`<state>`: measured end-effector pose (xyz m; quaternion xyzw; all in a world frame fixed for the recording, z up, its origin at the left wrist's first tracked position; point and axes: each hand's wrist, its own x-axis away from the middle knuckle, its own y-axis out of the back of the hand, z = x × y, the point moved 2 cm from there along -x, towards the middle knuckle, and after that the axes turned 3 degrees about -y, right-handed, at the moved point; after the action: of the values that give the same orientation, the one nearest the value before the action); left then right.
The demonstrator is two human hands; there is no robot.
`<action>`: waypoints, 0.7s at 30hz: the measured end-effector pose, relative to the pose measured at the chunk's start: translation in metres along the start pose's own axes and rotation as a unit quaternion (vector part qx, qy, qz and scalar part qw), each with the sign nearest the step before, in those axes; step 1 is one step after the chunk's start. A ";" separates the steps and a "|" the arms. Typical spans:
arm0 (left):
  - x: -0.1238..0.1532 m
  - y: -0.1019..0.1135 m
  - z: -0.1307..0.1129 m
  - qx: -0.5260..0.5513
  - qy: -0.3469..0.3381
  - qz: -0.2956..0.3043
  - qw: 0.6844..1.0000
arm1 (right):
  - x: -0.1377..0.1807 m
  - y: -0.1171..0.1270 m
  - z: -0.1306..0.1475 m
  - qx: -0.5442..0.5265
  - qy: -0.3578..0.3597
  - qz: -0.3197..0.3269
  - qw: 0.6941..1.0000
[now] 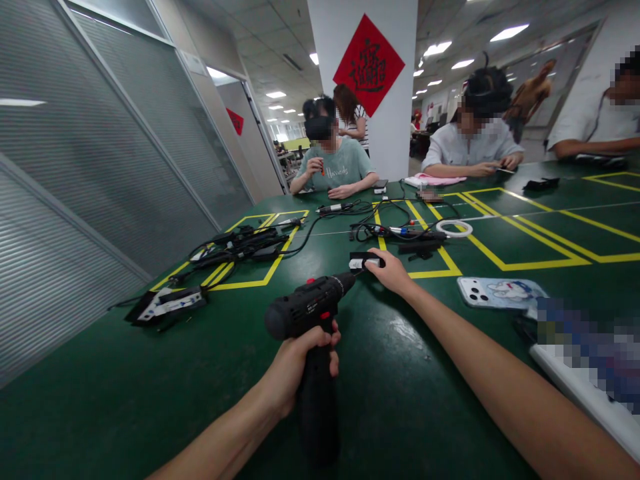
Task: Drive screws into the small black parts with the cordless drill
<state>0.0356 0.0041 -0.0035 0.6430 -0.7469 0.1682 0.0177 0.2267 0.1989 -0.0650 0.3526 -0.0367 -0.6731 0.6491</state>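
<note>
My left hand point(300, 363) is wrapped round the grip of a black cordless drill point(313, 313), held above the green table point(150, 400) with its nose pointing away to the right. My right hand point(393, 270) reaches forward and pinches a small black and white part point(363, 261) lying on the table just beyond the drill's nose. The drill's tip sits right beside that part; whether they touch I cannot tell.
Black tools and cables point(240, 247) lie at the left, more cables point(395, 230) and a white tape ring point(454, 229) ahead. A phone point(500, 292) lies at the right. Yellow lines mark the table. Other people sit at the far side.
</note>
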 end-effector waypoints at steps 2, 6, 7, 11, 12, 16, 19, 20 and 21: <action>0.000 0.001 0.001 0.002 -0.003 0.003 1.000 | 0.000 0.000 0.000 -0.001 0.001 0.001 1.000; 0.001 0.000 0.000 -0.002 0.005 0.002 1.000 | 0.000 0.000 0.000 -0.002 0.005 0.000 1.000; 0.001 0.000 -0.001 -0.004 0.007 0.002 1.000 | 0.000 0.000 0.000 -0.002 0.006 0.000 1.000; 0.001 0.000 -0.001 -0.004 0.005 0.003 1.000 | 0.000 0.000 0.000 -0.002 0.006 0.001 1.000; 0.000 0.001 0.000 -0.003 0.002 0.003 1.000 | 0.000 0.000 0.000 -0.002 0.005 0.001 1.000; -0.002 0.003 0.004 0.001 -0.004 0.007 1.000 | 0.000 0.000 -0.001 -0.003 0.005 0.001 1.000; -0.002 0.004 0.006 0.003 -0.002 0.014 1.000 | 0.000 0.000 -0.001 -0.004 0.010 -0.001 1.000; -0.002 0.004 0.006 0.004 -0.003 0.016 1.000 | 0.000 0.000 -0.001 -0.004 0.010 -0.001 1.000; -0.002 0.004 0.006 0.005 -0.003 0.016 1.000 | 0.000 0.000 -0.001 -0.003 0.010 0.000 1.000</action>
<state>0.0331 0.0050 -0.0104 0.6313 -0.7566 0.1699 0.0098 0.2271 0.1998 -0.0662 0.3572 -0.0280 -0.6698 0.6504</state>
